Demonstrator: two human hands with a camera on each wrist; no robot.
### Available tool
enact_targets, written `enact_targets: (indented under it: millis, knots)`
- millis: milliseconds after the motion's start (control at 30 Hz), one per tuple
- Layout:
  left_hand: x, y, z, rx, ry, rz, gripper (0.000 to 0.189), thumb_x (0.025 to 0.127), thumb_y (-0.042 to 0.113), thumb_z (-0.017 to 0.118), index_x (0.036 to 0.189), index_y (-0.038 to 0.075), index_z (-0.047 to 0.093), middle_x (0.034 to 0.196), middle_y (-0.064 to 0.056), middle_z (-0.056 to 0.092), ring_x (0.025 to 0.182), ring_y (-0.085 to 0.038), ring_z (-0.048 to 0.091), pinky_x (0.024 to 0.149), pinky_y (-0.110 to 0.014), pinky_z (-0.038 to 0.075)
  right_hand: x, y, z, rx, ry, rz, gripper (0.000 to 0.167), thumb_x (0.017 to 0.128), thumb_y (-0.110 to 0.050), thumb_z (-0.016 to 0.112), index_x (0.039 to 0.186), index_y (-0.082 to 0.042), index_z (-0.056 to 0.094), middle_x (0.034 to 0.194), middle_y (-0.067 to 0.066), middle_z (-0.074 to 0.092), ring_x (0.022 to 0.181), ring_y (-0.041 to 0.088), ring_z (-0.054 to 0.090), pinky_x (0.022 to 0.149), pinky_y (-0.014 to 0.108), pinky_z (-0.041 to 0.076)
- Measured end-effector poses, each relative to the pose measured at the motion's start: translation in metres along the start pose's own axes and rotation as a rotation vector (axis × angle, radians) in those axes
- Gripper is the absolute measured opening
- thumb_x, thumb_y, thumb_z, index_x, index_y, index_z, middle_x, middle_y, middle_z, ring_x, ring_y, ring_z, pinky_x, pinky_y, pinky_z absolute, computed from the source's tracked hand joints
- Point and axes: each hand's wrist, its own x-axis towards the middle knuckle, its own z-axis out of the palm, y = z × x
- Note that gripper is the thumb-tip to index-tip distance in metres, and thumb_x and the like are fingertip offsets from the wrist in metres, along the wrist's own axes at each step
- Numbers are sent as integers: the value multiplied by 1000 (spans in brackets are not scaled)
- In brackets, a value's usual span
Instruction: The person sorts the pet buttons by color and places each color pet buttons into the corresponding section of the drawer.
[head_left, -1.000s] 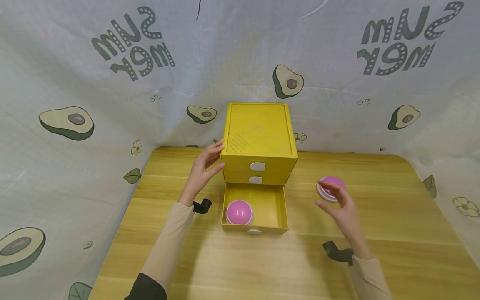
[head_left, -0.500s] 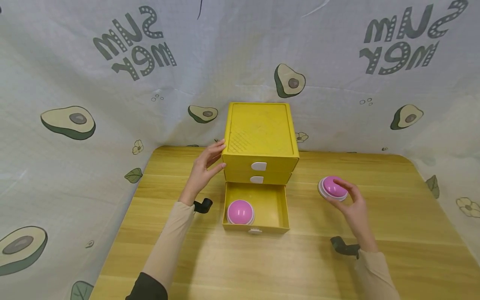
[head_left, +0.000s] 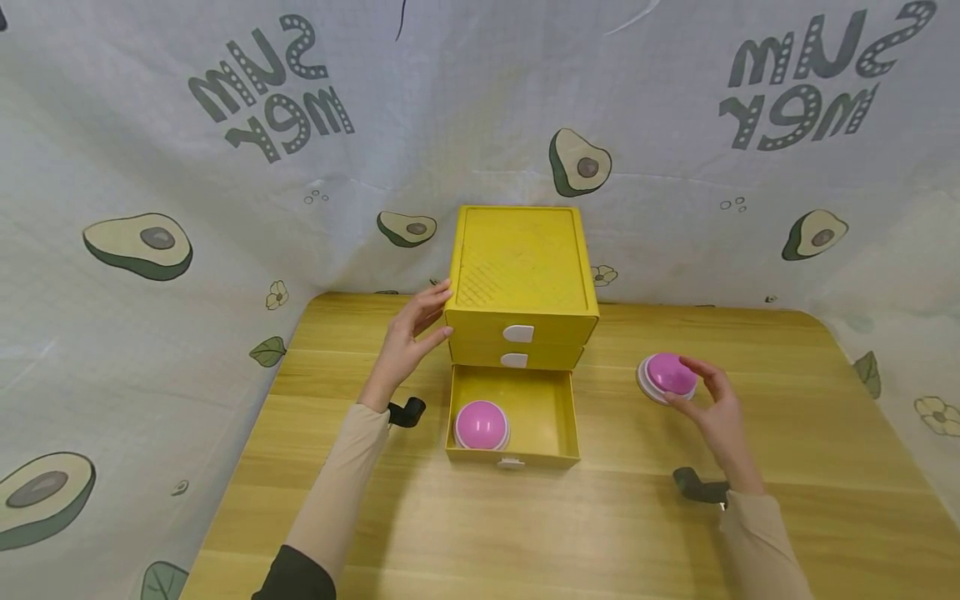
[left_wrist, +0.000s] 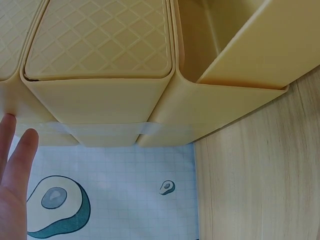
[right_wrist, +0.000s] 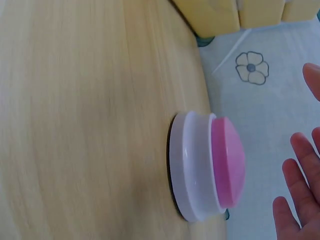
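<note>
A yellow three-drawer chest (head_left: 519, 267) stands mid-table with its bottom drawer (head_left: 551, 417) pulled out. A pink dome button (head_left: 481, 423) on a white base lies in the drawer's left half. My left hand (head_left: 420, 325) rests flat against the chest's left side, fingers (left_wrist: 17, 165) straight beside the chest (left_wrist: 100, 100). A second pink button (head_left: 666, 375) sits on the table to the right. My right hand (head_left: 708, 404) cups around its near right side with spread fingers. In the right wrist view the fingertips (right_wrist: 295, 200) stand just off the button (right_wrist: 210, 167).
The wooden table (head_left: 525, 533) is ringed at the back and sides by an avocado-print cloth (head_left: 225, 208). Black camera mounts show at my left wrist (head_left: 405, 411) and right wrist (head_left: 697, 485). The upper two drawers are closed.
My right hand has moved from in front of the table's pink button round to its right side. The button, the chest and my left hand have stayed put.
</note>
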Motion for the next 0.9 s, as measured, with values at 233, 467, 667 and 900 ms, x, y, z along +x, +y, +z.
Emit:
enact_targets:
  millis: [233,467,667,900]
  knots:
    - [1,23,1,14,-7,-5,45,85,-15,61,129,-10,49,144,-25,39,126,-38,45,102,-52,40,8,14,-7,-22,-43,-49,65,83,8,68,140,4,37,136,1,45,131,4,32,103,5,21]
    - [1,22,1,13,-7,-11,46,86,-14,61,130,-10,49,144,-24,39,128,-37,44,103,-51,40,14,23,-12,-46,-93,-32,70,84,3,69,143,6,31,143,19,36,134,7,28,114,24,15]
    - [1,22,1,9,-8,-6,45,86,-14,61,130,-10,49,144,-24,39,127,-37,44,103,-51,40,19,28,-15,-48,-113,-17,71,85,1,69,144,6,29,147,22,33,133,4,25,117,35,10]
    - [1,22,1,13,-6,-1,46,86,-15,61,129,-10,49,144,-23,39,128,-34,44,103,-51,40,24,33,-16,-64,-141,-5,73,86,-1,69,144,9,26,146,30,29,137,12,23,117,42,10]
